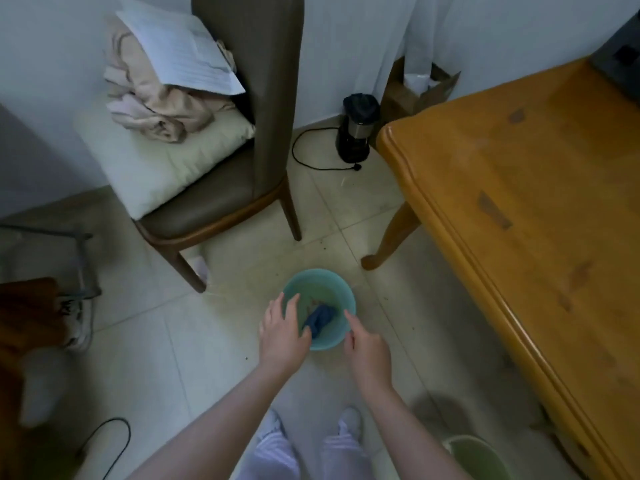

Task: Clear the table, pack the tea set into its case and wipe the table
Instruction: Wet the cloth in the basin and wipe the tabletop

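Your left grip (282, 332) hangs over the near-left rim of the teal basin (320, 271), fingers straight and spread, holding nothing. Whether the fingertips touch the rim cannot be told from here. Your right grip (367, 349) is at the basin's near-right edge with the index finger stretched toward the rim and the other fingers loosely curled. It too holds nothing.

The basin stands on the tiled floor (145, 358), just ahead of your white shoes (349, 420). Inside it a dark blue cloth (320, 318) lies bunched against the near wall, between your two grips. The basin appears to hold water, with the cloth sitting in it.

The wooden surface (519, 202) fills the right side, and its curved leg (391, 233) stands on the floor just beyond and to the right of the basin. A dark object (620, 60) sits at the surface's far corner, too cut off to identify.

To the left of the basin stands a brown chair (263, 98) with a pale cushion (166, 161) on its seat. A heap of beige clothes (156, 98) lies on the cushion, and a sheet of paper (180, 46) lies on the heap.

By the wall, between chair and surface, a black appliance (356, 133) stands on the floor, with its cord (304, 161) looped beside it. An open cardboard box (415, 91) is just behind the appliance. A green bin (478, 455) shows at the bottom right, beside the surface.
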`<state>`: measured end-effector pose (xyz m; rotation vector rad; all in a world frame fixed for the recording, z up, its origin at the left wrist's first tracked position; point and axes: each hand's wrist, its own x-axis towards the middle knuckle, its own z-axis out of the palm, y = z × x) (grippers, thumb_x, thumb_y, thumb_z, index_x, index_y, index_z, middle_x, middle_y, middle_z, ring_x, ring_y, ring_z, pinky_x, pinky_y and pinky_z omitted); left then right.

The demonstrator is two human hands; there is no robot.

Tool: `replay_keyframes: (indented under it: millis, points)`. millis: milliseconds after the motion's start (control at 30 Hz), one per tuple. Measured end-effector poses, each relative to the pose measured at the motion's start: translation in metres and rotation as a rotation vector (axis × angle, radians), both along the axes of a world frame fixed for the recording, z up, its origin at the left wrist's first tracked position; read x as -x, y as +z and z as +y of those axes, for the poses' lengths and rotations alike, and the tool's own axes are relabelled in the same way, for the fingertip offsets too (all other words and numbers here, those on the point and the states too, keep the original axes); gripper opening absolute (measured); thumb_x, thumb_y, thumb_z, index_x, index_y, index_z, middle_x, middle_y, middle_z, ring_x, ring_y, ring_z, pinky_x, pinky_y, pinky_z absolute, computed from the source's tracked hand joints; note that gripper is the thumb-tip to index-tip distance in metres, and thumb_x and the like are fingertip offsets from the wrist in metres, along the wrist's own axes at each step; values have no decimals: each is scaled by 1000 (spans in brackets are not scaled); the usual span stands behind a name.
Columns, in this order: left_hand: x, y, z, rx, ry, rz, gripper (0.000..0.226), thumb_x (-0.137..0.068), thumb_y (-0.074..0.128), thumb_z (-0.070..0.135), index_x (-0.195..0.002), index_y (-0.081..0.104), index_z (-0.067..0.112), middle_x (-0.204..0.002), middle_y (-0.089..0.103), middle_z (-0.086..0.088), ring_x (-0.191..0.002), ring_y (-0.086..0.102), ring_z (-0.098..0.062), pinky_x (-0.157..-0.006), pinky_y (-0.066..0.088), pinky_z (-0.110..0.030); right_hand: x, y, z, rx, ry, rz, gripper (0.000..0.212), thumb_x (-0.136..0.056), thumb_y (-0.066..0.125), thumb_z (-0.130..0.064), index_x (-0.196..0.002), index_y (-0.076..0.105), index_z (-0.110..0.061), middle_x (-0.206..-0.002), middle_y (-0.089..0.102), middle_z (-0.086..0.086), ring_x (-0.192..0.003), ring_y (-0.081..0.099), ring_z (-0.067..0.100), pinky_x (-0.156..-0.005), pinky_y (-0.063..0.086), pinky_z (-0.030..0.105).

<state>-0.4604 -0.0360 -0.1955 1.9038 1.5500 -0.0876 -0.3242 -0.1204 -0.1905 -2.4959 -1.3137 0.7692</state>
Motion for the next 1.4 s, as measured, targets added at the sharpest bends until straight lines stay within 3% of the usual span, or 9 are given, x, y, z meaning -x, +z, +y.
replay_keyframes:
  millis: [333, 500, 733, 1000, 1100, 1167, 1233, 1300, 1400]
  points:
    - [-29, -192, -14, 88, 124, -137, 89, -82, 58, 15, -153, 5, 29, -157, 19, -8, -144, 21, -24, -113, 30, -38, -31, -196, 27, 245, 100, 64, 63, -97, 48, -21, -154, 21, -25, -142, 48, 4, -123, 51, 24, -90, 47, 34]
    - [-36, -304, -9, 178, 109, -116, 76, -88, 53, 14, -153, 13, 17, -155, 20, -11, -142, 23, -26, -109, 29, -33, -39, -308, 41, 324, 167, 90, 60, -98, 49, -23, -153, 25, -20, -139, 50, 11, -123, 51, 28, -94, 45, 35]
    - [-56, -440, 19, 309, 52, -124, 31, -92, 47, 14, -122, 55, 7, -121, 61, -15, -111, 57, -33, -86, 46, -36, -44, -456, 79, 419, 334, -5, 45, -96, 47, -22, -141, 42, -17, -140, 46, 15, -126, 49, 32, -97, 43, 38]
    - [-62, -519, 37, 338, 137, -52, 51, -90, 46, 13, -140, 38, 7, -140, 46, -19, -125, 49, -34, -101, 43, -39, -36, -545, 102, 471, 534, -330, 64, -96, 55, -34, -151, 24, -29, -161, 8, 13, -148, 2, 33, -114, 24, 47]
    - [-66, -531, 33, 352, 98, -43, 52, -88, 52, 16, -138, 41, 6, -133, 53, -20, -119, 53, -36, -96, 45, -40, -42, -555, 103, 435, 489, -318, 54, -95, 55, -30, -145, 37, -24, -158, 21, 10, -148, 11, 33, -110, 29, 44]
    - [-68, -535, 31, 369, 91, -35, 50, -89, 54, 19, -136, 43, 5, -132, 52, -22, -118, 53, -37, -96, 45, -41, -45, -557, 101, 372, 397, -219, 43, -90, 59, -23, -132, 52, -19, -141, 46, 11, -132, 42, 32, -98, 39, 38]
    - [-69, -539, 34, 369, 118, -52, 49, -93, 50, 21, -139, 39, 7, -135, 49, -23, -121, 50, -38, -100, 42, -40, -47, -555, 99, 255, 211, 88, 31, -81, 63, -10, -112, 60, -13, -116, 62, 12, -108, 58, 31, -82, 45, 31]
    - [-67, -544, 40, 383, 220, -149, 47, -98, 47, 22, -141, 35, 7, -135, 50, -24, -121, 50, -38, -99, 41, -38, -47, -546, 101, 129, -62, 499, 26, -77, 63, 4, -99, 59, -10, -97, 63, 14, -95, 60, 25, -67, 46, 22]
    - [-69, -548, 48, 385, 482, -381, 27, -99, 49, 26, -121, 47, 10, -114, 61, -21, -105, 59, -33, -84, 45, -35, -50, -537, 108, 8, -392, 781, 23, -80, 66, 1, -101, 60, -7, -92, 65, 11, -81, 59, 20, -52, 46, 14]
